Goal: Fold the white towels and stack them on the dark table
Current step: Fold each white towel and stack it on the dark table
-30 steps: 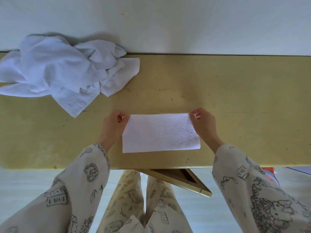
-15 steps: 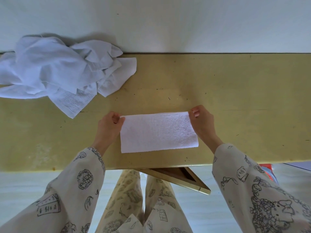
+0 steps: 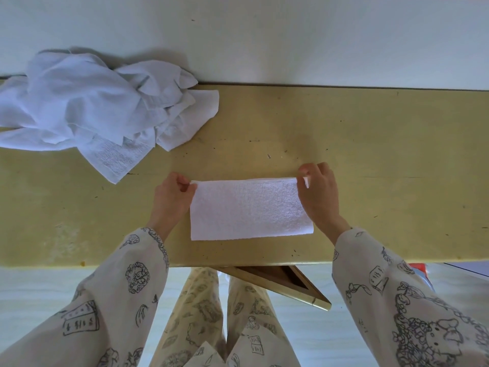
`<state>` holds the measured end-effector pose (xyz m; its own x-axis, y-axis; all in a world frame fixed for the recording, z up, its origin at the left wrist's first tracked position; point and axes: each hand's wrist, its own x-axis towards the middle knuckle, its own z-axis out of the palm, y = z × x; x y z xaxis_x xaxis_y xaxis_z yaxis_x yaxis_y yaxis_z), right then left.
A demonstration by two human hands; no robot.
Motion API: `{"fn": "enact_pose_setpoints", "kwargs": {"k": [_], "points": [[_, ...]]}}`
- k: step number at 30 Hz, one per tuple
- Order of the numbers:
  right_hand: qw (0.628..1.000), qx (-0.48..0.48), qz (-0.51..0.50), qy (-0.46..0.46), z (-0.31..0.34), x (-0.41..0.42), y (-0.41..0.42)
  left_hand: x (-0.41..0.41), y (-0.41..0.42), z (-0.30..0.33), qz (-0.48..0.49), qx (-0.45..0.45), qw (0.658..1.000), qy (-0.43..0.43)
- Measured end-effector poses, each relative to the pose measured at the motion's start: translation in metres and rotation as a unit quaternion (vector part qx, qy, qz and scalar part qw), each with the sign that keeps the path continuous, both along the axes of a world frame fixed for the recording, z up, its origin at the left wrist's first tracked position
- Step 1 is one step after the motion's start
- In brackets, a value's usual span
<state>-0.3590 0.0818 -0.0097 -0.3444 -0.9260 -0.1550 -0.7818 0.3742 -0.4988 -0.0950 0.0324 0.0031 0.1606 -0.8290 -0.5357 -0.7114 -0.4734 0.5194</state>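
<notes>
A folded white towel (image 3: 248,207) lay flat on the yellowish table (image 3: 370,160), a long rectangle with its near edge parallel to the table's near edge and set a little back from it. Its far long edge showed a doubled layer, so the cloth was folded at least once.

The left hand (image 3: 172,198) was at the towel's far left corner, fingers curled and pinching that corner between thumb and fingertips. The right hand (image 3: 318,193) was at the towel's far right corner, also clenched on the cloth, with a small bit of white fabric poking out between its fingers. Both hands sat just off the towel's short ends, wrists angled back toward the person, and both arms wore pale sleeves (image 3: 402,300) printed with dark line drawings.

Well to the left of the towel and farther back, a heap of crumpled white towels (image 3: 87,112) sat against the pale wall (image 3: 264,35), with one flat corner hanging forward toward the towel but well apart from it. Nearer than the towel, below the table's near edge, a wooden triangular frame (image 3: 288,283) jutted out beside the person's patterned trousers (image 3: 211,313). A small red object (image 3: 420,268) showed past the right sleeve, too hidden to identify.
</notes>
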Motion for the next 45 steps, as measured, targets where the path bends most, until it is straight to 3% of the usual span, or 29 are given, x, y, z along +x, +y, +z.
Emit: {"fn": "enact_pose_setpoints", "kwargs": {"k": [4, 6, 9, 21, 35, 41, 45], "points": [[0.991, -0.002, 0.129, 0.046, -0.004, 0.017, -0.004, -0.01, 0.004, 0.001, -0.146, -0.119, 0.976, -0.109], [0.985, 0.0, 0.163, 0.051, -0.008, 0.025, -0.007, -0.026, 0.005, -0.003, -0.236, -0.178, 0.95, -0.1], [0.983, -0.004, 0.171, 0.061, -0.012, 0.031, -0.01, -0.056, 0.003, -0.011, -0.3, -0.181, 0.935, -0.052], [0.967, 0.101, 0.214, 0.09, -0.01, 0.029, -0.026, -0.079, -0.001, -0.021, -0.309, -0.154, 0.938, -0.031], [0.957, 0.109, 0.247, 0.103, -0.006, 0.027, -0.032, -0.085, -0.005, -0.022, -0.288, -0.132, 0.948, -0.027], [0.954, 0.098, 0.254, 0.124, -0.014, 0.026, -0.032, -0.087, -0.003, -0.028, -0.298, -0.162, 0.939, -0.061], [0.973, -0.039, 0.195, 0.117, -0.013, 0.031, -0.019, -0.082, 0.013, -0.028, -0.29, -0.251, 0.917, -0.108]]}}
